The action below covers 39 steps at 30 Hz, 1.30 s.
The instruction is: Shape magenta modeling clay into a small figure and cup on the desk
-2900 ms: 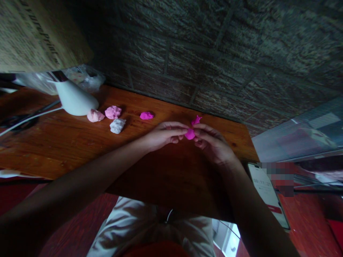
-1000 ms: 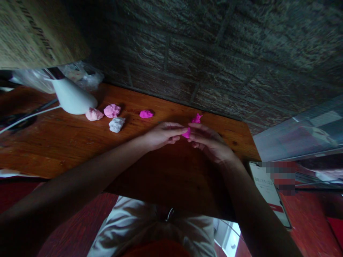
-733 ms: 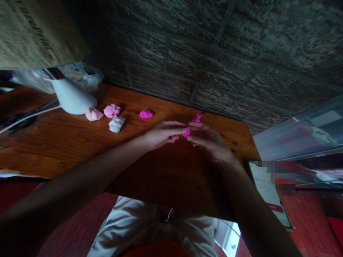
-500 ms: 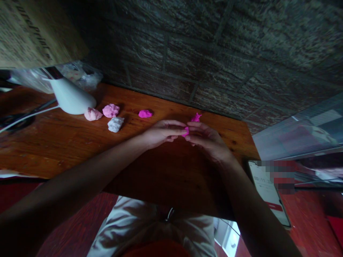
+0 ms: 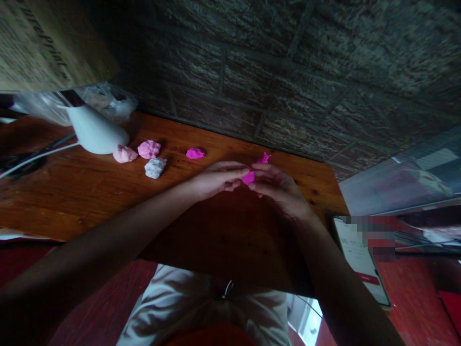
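Between my two hands is a small bright magenta piece of modelling clay (image 5: 248,178). My left hand (image 5: 219,180) has its thumb and fingers closed on the piece from the left. From the right, the fingertips of my right hand (image 5: 279,187) pinch the same piece. Just behind my right fingers a ragged magenta clay scrap (image 5: 265,158) lies on the wood, partly hidden by them. A magenta clay lump (image 5: 195,153) rests to the left, behind my left wrist. Farther left sit a pink clay lump (image 5: 149,149), a paler pink lump (image 5: 125,154) and a white lump (image 5: 155,167).
The wooden table (image 5: 90,192) meets a dark brick wall (image 5: 237,72) at the back. A white lamp base (image 5: 97,129) under a printed paper shade (image 5: 54,48) stands at the left, with a clear plastic bag (image 5: 111,102) behind. A phone (image 5: 362,259) lies at the right edge.
My left thumb has shifted slightly upward on the magenta clay, so more of the piece shows between my hands. Everything on the table has stayed in place.
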Motion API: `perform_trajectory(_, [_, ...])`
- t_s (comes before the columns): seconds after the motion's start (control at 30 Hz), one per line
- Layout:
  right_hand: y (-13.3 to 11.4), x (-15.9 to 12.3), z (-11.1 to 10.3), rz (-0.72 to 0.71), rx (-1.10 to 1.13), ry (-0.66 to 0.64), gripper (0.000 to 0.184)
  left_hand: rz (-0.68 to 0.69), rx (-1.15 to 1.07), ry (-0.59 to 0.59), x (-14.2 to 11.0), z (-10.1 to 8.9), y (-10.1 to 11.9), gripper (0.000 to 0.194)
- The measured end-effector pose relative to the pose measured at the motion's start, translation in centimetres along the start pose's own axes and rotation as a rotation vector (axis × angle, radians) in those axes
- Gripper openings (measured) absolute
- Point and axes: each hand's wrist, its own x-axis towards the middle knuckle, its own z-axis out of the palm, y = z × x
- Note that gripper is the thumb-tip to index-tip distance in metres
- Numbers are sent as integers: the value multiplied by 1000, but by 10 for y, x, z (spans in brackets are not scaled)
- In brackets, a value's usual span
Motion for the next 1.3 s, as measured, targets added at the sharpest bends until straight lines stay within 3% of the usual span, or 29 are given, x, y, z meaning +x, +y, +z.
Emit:
perform_trajectory(0.37, [3, 1, -2, -3, -12, -30, 47, 47, 56, -15, -1, -2, 0, 37])
perform_trajectory(0.67, [5, -1, -4, 92, 8, -47, 45, 172, 97, 39, 0, -3, 0, 44])
perform_trajectory(0.87, [6, 1, -5, 80, -4, -29, 43, 209, 281, 84, -3, -1, 2, 41])
perform_trajectory(1.03, [7, 1, -5, 56, -42, -65, 35, 366, 405, 34, -1, -5, 0, 42])
perform_trajectory(1.3, [11, 3, -3, 18, -161, -95, 28, 564, 761, 17, -8, -4, -1, 23])
